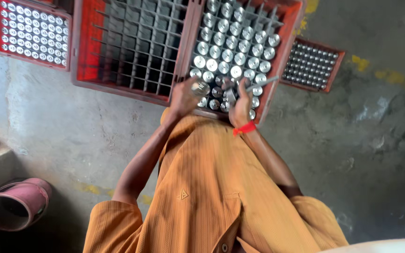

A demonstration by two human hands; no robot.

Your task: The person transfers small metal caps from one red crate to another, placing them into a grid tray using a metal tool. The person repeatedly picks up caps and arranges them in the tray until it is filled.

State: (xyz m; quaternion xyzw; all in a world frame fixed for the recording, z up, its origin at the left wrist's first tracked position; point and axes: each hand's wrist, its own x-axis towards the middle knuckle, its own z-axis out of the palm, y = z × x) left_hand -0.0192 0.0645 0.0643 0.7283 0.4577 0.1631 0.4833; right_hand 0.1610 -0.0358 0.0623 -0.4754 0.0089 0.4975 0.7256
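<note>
Two hands at work over a red crate of round metal parts.

Nearest, the orange shirt (pixel 202 197); both forearms reach forward from it. The left hand (pixel 183 98) is curled around a small shiny cylinder (pixel 198 87), end-on to the camera. The right hand (pixel 241 105), above a red wrist thread (pixel 244 128), grips a slim metal rod (pixel 261 83), its long axis running up-right, away from the cylinder. Both hover over the near edge of the filled crate (pixel 287 42). An empty divided crate (pixel 132 47) lies to the left; two smaller trays sit beyond.

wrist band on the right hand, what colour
Red, a thin band at the wrist of the right hand, clearest in the head view.
</note>
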